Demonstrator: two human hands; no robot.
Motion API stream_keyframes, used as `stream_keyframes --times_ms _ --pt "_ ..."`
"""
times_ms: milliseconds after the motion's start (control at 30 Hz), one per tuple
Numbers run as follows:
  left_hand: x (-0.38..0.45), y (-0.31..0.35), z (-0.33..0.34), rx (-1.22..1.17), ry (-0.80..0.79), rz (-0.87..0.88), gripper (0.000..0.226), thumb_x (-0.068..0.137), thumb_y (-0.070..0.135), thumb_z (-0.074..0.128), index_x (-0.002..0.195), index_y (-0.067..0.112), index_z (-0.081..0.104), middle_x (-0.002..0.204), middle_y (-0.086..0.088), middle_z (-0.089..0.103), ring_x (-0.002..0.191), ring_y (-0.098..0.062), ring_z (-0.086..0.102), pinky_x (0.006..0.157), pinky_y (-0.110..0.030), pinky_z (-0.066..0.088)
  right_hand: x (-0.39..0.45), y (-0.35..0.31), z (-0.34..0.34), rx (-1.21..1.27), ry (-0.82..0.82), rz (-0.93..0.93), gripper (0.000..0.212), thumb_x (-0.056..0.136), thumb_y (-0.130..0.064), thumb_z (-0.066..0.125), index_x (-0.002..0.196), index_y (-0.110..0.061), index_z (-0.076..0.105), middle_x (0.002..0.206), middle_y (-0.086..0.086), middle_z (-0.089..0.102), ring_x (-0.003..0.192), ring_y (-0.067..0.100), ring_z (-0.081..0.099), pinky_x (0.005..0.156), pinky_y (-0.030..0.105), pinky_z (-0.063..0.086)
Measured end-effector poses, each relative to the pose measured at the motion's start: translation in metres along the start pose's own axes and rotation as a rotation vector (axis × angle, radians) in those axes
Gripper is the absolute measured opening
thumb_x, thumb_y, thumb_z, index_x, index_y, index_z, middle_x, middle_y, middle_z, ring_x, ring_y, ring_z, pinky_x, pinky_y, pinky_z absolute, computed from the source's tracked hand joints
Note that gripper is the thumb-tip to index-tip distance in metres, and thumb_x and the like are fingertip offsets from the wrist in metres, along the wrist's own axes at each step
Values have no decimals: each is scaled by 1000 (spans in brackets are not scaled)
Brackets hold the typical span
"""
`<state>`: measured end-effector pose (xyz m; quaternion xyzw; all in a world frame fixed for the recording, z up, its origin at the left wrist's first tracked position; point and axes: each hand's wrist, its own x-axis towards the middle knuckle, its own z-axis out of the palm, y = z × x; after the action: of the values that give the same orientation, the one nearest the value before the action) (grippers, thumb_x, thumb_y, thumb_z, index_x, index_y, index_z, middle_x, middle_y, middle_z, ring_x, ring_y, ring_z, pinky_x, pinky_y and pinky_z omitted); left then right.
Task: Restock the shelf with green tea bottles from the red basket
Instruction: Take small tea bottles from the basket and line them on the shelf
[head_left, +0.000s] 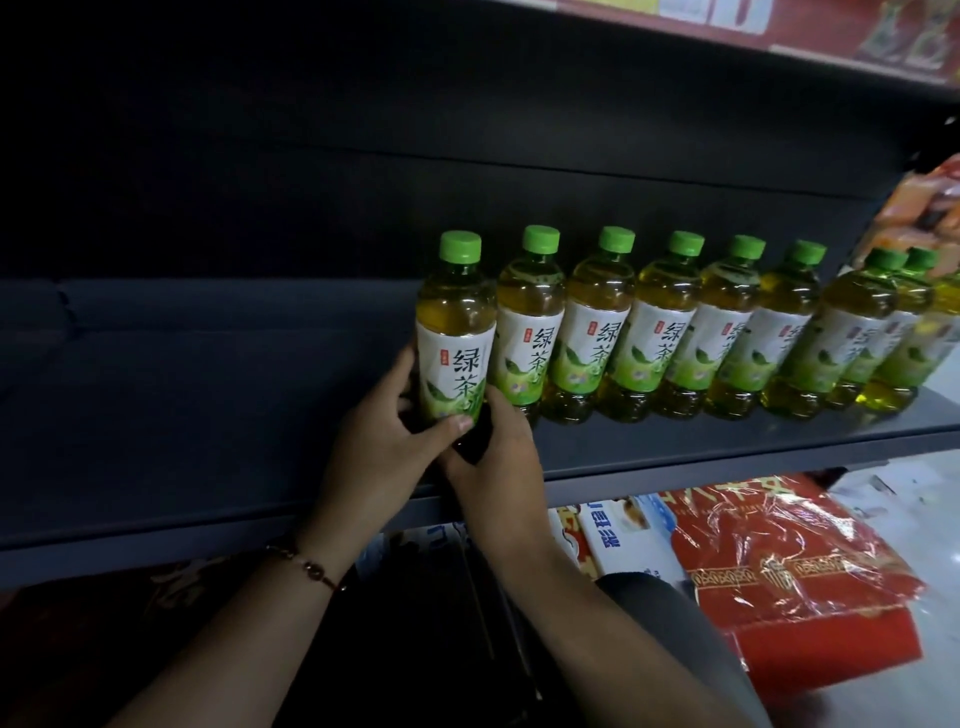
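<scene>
Head camera looks down on a dark shelf (675, 447) where a person is setting a green tea bottle (456, 332) at the left end of a row. That bottle stands upright near the centre of the view, green cap up, white-and-green label facing out. The left hand (382, 441) comes in from about seven o'clock and wraps the bottle's lower part, fingers curled round its left side and the thumb pressed across the front of the label's bottom edge. The right hand (493, 447) reaches up from about five o'clock and cups the base, its fingers curled against the bottle's lower right; its fingertips are hidden behind the bottle and the other hand. A beaded bracelet (306, 564) sits on the left wrist.

Running off toward three o'clock from the held bottle is the row of bottles (727, 332), all upright, caps green, packed side by side and touching or nearly so. The nearest of them stands just beside the held one. Toward nine o'clock the shelf is dark.

Below the shelf edge, at about four o'clock, lies a red package in clear wrap (789, 577), with a white and blue box (623, 540) just beside it on its left. At two o'clock, beyond the row's far end, an orange packet (919, 208) shows.
</scene>
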<state>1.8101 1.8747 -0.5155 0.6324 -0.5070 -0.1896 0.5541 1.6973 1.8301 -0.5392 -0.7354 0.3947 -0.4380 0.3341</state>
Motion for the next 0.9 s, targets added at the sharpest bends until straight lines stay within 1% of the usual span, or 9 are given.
stream_keyframes --times_ms 167,233,333,433,533,600,733,833,900 --pt "1 -7 3 32 19 -4 80 79 31 80 141 57 35 119 31 61 110 11 55 87 -23 50 2 0 -1 -16 4 5 54 86 -27 70 135 -34 50 128 -14 57 117 0 53 98 30 49" --pt "0 -6 4 44 23 -10 80 80 31 79 142 56 35 120 28 61 111 7 56 89 -28 51 2 0 -3 -21 -11 4 54 86 -28 69 135 -35 49 128 -13 57 118 2 53 98 33 50" --pt "-6 -1 2 141 29 -17 76 81 37 77 141 56 33 115 33 58 109 7 55 86 -28 50 1 -1 -11 -47 -68 -19 58 86 -28 69 139 -36 46 132 -11 56 121 4 52 99 30 48" --pt "-16 3 -2 340 99 -26 57 85 45 70 135 44 43 114 21 61 105 -5 59 84 -33 51 -3 1 -31 -177 -155 -51 58 86 -31 70 139 -31 46 130 -6 58 119 9 54 97 30 49" --pt "-35 11 0 558 117 39 27 92 43 61 116 32 56 114 11 63 99 -15 62 76 -35 52 -10 5 -62 -373 -244 -90 63 89 -34 68 145 -24 43 136 0 54 125 15 50 100 27 45" --pt "-50 15 11 641 53 159 28 92 41 60 116 29 60 118 8 62 102 -20 62 75 -35 53 -18 9 -89 -490 -293 -97 67 91 -35 65 150 -19 37 146 2 47 132 18 44 104 27 40" --pt "-73 30 63 675 -189 319 53 88 53 50 132 25 59 137 4 55 121 -21 52 95 -36 48 -46 26 -156 -718 -332 -69 70 94 -42 59 154 -19 30 156 3 35 143 23 31 114 28 27" --pt "-84 53 121 685 -431 345 63 89 59 51 146 34 41 156 5 33 141 -21 34 113 -41 34 -77 50 -217 -868 -346 86 74 96 -48 53 157 -24 19 164 1 16 151 24 12 120 32 14" --pt "-93 70 167 700 -571 388 70 91 60 50 153 35 29 162 4 19 146 -21 22 118 -38 22 -102 69 -262 -940 -322 244 77 95 -53 51 158 -27 13 165 0 9 152 25 5 121 36 13"
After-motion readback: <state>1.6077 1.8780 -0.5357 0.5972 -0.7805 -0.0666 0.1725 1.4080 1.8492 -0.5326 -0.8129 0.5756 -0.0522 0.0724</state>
